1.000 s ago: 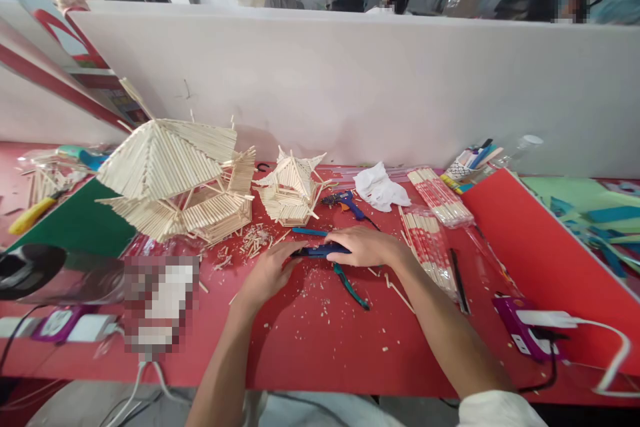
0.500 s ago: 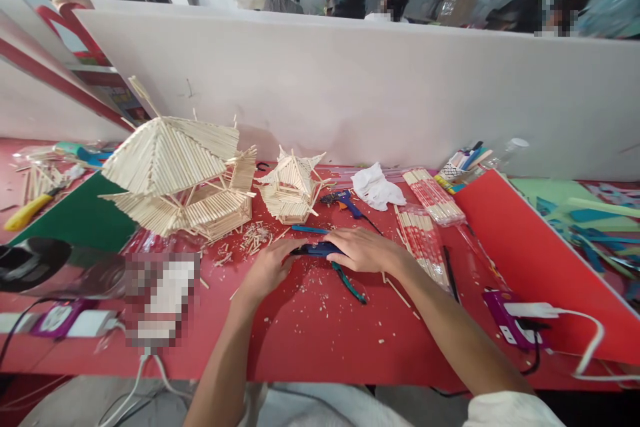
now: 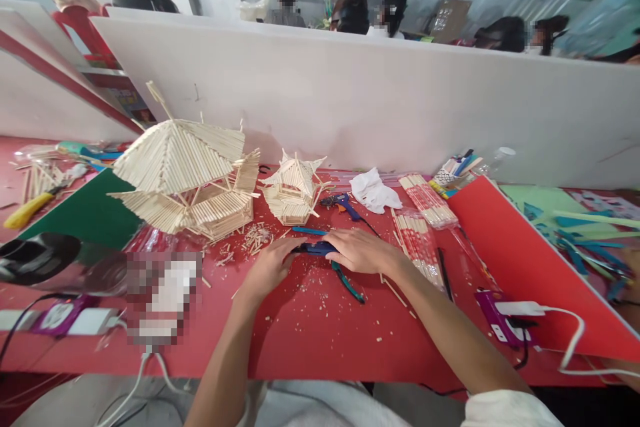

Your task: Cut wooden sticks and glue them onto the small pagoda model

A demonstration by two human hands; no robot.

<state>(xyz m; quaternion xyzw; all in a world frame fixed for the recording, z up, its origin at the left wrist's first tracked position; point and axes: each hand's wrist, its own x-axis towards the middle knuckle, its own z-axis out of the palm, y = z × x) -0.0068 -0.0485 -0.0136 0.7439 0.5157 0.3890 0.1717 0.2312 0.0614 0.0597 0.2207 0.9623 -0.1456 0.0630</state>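
Red tabletop [image 3: 305, 361], white partition [image 3: 350, 100] behind it, pale wood bits [image 3: 257, 237] scattered about. Your left hand [image 3: 270, 268] and right hand [image 3: 364, 251] are part-closed, curled around opposite ends of one elongated dark blue tool [image 3: 315, 249] mid-table, probably for steadiness; most fingertips are hidden. I count two pale wooden-stick pavilion models [image 3: 177, 160] [image 3: 294, 179], two red-and-white packs of wooden sticks [image 3: 427, 199] [image 3: 417, 245], plus one blue glue gun [image 3: 346, 204], likely parked there for easy reach.
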